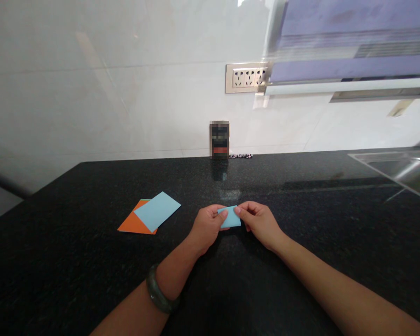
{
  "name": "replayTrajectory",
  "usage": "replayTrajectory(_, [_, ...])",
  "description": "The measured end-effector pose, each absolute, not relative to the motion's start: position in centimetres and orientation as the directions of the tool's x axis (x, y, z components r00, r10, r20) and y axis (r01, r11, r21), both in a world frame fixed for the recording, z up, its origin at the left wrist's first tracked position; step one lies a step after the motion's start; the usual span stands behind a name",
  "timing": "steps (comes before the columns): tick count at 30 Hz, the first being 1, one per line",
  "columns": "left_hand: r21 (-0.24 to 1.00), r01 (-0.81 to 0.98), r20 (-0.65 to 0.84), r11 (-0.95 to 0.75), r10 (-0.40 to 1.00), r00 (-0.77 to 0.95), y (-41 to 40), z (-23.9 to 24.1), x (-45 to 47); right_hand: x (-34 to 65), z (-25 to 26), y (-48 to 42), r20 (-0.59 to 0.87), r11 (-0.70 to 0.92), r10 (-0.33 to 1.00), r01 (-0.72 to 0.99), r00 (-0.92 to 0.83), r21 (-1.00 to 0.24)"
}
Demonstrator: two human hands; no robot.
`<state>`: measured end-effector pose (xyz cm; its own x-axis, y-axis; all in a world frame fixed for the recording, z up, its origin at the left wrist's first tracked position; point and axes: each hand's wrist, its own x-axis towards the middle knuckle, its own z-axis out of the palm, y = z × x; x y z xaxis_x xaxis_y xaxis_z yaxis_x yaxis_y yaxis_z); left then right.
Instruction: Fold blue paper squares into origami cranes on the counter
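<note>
A small folded piece of light blue paper [231, 217] is held between both hands, just above the dark countertop. My left hand [207, 226] grips its left side, thumb on top and fingers underneath. At the upper right corner, my right hand [261, 221] pinches the same paper between thumb and index finger. To the left of my hands, a flat light blue sheet [158, 211] lies over an orange sheet [136, 219], and a thin edge of green shows beneath them.
A phone-like upright object [219, 140], partly pixelated, leans against the tiled wall with a beaded strap [241, 156] beside it. A steel sink [381, 163] is set into the black speckled countertop [91, 275] at right. Wall sockets [247, 78] sit above.
</note>
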<state>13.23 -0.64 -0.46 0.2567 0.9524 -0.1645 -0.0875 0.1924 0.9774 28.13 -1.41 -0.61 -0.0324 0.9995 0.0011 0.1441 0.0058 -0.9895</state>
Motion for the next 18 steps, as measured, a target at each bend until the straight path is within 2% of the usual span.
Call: replayTrajectory(18, [0.980, -0.050, -0.172, 0.192, 0.947, 0.270, -0.67, -0.15, 13.24, 28.15, -0.57, -1.37, -0.020, -0.019, 1.000, 0.114, -0.007, -0.993])
